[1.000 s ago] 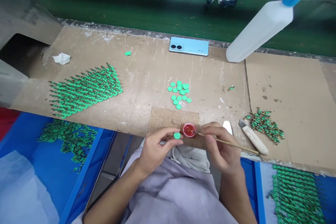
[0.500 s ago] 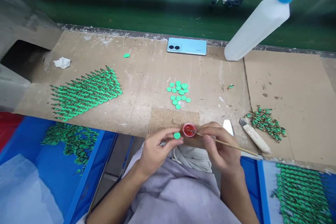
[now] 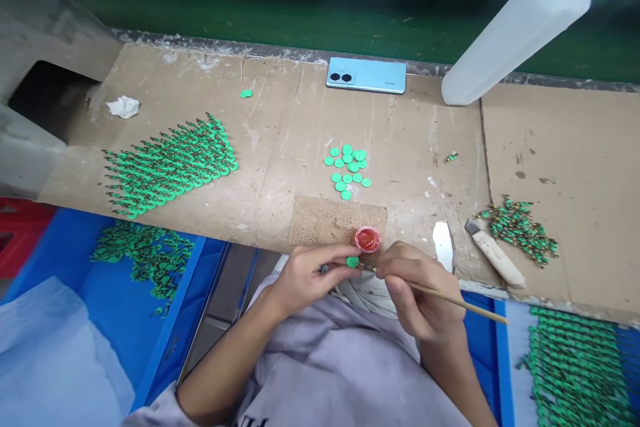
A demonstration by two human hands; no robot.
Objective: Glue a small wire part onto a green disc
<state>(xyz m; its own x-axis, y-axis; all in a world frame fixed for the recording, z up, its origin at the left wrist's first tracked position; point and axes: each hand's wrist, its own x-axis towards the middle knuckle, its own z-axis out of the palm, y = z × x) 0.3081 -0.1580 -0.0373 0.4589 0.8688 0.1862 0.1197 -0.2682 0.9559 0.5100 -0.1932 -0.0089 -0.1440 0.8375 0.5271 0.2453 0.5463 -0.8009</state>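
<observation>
Between the thumb and forefinger of my left hand [image 3: 310, 277] is a small round green disc [image 3: 353, 261], like a button. My right hand [image 3: 425, 287] is closed around a thin paintbrush [image 3: 457, 303] with a wooden handle. The brush's tip is close to the right edge of the disc; whether it touches I cannot tell. Just beyond both hands stands a small pot of red paint [image 3: 368, 239], on a rough brown patch of board [image 3: 320, 220]. Farther back, several loose green discs [image 3: 347, 159] lie in a group.
Left on the cardboard-covered bench [image 3: 280, 193] are rows of green pieces [image 3: 170, 170]. A phone [image 3: 367, 75] and a white bottle [image 3: 515, 37] stand along the back. At right lie a knife [image 3: 496, 255] and a pile of green-and-gold pieces [image 3: 523, 228]. Blue bins [image 3: 170, 347] flank my lap.
The brush tip has left the red paint pot and come down beside the green disc. My left hand still holds the disc. The whole view has shifted slightly.
</observation>
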